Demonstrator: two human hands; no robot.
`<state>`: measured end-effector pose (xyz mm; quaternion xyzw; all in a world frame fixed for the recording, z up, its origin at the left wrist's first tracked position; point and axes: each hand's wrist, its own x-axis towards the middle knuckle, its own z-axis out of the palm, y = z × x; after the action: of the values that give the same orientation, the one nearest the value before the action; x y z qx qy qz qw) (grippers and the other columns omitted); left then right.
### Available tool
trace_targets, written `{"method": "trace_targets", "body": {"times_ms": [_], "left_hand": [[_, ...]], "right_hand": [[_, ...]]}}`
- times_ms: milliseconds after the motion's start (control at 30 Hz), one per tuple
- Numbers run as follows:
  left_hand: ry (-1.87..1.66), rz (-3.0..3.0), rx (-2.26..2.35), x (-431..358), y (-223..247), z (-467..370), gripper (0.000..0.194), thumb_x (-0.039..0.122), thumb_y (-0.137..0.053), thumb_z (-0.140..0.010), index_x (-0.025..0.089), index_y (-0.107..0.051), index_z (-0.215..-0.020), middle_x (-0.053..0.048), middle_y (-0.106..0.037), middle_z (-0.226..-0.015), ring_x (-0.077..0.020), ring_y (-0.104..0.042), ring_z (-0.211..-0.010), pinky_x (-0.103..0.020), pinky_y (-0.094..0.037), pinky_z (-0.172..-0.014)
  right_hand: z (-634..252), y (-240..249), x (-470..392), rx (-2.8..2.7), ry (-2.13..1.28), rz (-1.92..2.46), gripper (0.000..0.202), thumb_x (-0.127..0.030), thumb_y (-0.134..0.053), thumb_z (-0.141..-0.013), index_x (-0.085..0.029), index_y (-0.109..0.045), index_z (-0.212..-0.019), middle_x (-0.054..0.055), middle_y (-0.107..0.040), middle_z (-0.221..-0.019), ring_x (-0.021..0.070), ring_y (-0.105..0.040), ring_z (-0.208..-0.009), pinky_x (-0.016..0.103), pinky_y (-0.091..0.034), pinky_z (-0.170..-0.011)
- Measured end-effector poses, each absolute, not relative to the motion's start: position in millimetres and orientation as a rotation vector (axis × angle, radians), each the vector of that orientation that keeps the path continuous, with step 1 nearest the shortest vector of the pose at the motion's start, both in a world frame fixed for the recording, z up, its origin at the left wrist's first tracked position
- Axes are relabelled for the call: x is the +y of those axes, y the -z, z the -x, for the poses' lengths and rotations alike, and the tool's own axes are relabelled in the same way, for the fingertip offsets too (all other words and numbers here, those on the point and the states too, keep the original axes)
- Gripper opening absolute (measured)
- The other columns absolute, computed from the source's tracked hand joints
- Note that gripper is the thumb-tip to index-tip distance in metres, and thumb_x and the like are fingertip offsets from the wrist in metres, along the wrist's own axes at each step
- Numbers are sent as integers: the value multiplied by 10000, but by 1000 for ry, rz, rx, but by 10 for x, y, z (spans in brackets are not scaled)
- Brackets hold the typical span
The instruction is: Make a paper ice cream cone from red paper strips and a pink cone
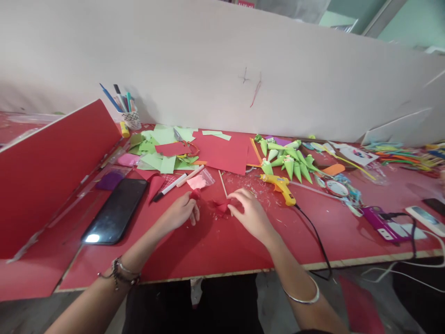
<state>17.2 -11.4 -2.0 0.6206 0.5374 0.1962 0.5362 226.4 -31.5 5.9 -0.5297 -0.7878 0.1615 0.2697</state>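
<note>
The left hand point(186, 209) holds a small, dark-red crumpled piece point(195, 194) between thumb and forefinger, at the far side of the grip. The right hand point(247, 211) has its thumb and forefinger narrowly spaced at the right end of a small, red, folded piece point(221, 206) on the red tabletop point(208, 255); I cannot tell whether they pinch it. This second piece lies between the hands, just near of a thin, pale wooden stick point(223, 184).

Counted: two small red pieces, one stick, one yellow glue gun point(280, 186) to the right, one black smartphone point(116, 211) to the left, and one white marker with a black cap point(169, 187). The light-green paper cones point(288, 162) at far right overlap; more than ten show, the exact number unclear. The glue gun's label and the pink sign point(246, 4) at the far top are unreadable.
</note>
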Motion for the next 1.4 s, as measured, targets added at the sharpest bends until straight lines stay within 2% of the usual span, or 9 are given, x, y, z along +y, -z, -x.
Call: {"method": "trace_targets", "body": {"times_ms": [267, 400, 533, 633, 767, 933, 1100, 1300, 1400], "left_hand": [[-344, -1779, 1452, -149, -35, -147, 285, 193, -219, -823, 116, -354, -1063, -10, -559, -594, -151, -550, -469, -249, -407, -496], [-246, -1914, 1657, -145, -50, -141, 390, 203, -270, -819, 63, -319, -1179, -123, -605, -734, -250, -593, -698, -316, -401, -600], [-118, -1962, 1791, -127, -18, -150, 425, 239, -279, -825, 85, -313, -1220, -169, -613, -881, -295, -584, -839, -345, -403, -653], [-40, -1971, 1840, -100, -7, -168, 433, 251, -267, -827, 102, -315, -1231, -165, -618, -902, -296, -587, -857, -350, -414, -661], [38, -1977, 1861, -51, -24, -205, 457, 240, -277, -809, 76, -322, -1233, -183, -625, -879, -319, -590, -851, -370, -422, -645], [65, -2001, 1853, -34, -57, -250, 451, 234, -283, -808, 48, -342, -1215, -187, -632, -847, -313, -595, -845, -352, -419, -640], [52, -2016, 1878, -76, -57, -264, 505, 236, -280, -816, 43, -246, -1282, -171, -634, -841, -297, -598, -842, -333, -416, -640], [27, -2031, 1875, -74, -40, -255, 532, 241, -268, -819, 32, -191, -1302, -180, -635, -836, -313, -602, -811, -337, -411, -613], [34, -2028, 1867, -49, -40, -250, 557, 232, -278, -810, 16, -167, -1312, -187, -635, -842, -309, -604, -804, -328, -405, -609]], "right_hand": [[-2153, -49, -318, -2226, -293, 1408, 197, -246, -469, -820, -221, -524, -1008, 62, -517, -954, 196, -512, -908, 330, -424, -791], [-2124, -58, -275, -2302, -316, 1425, 179, -233, -430, -845, -203, -565, -959, 65, -525, -945, 187, -521, -896, 307, -425, -764], [-2117, -43, -225, -2372, -384, 1424, 154, -187, -450, -832, -201, -595, -882, 44, -535, -880, 155, -544, -813, 268, -434, -704], [-2107, -40, -205, -2371, -402, 1436, 184, -186, -454, -827, -197, -563, -975, 50, -539, -902, 158, -554, -814, 276, -437, -703], [-2084, -50, -138, -2376, -423, 1433, 274, -175, -375, -863, -179, -501, -1106, 83, -529, -1020, 174, -543, -918, 292, -426, -760], [-2090, -70, -13, -2464, -499, 1375, 205, -134, -429, -839, -182, -602, -936, 53, -579, -918, 150, -573, -837, 258, -414, -743], [-2118, -80, -7, -2501, -549, 1371, 107, -143, -532, -782, -180, -623, -826, 41, -604, -829, 155, -579, -766, 251, -406, -684], [-2119, -46, -87, -2445, -571, 1417, 213, -256, -420, -860, -171, -613, -831, 51, -603, -820, 152, -574, -763, 262, -402, -684], [-2120, -52, -137, -2431, -585, 1429, 194, -325, -475, -827, -179, -602, -828, 38, -591, -815, 143, -568, -723, 253, -404, -645]]}}
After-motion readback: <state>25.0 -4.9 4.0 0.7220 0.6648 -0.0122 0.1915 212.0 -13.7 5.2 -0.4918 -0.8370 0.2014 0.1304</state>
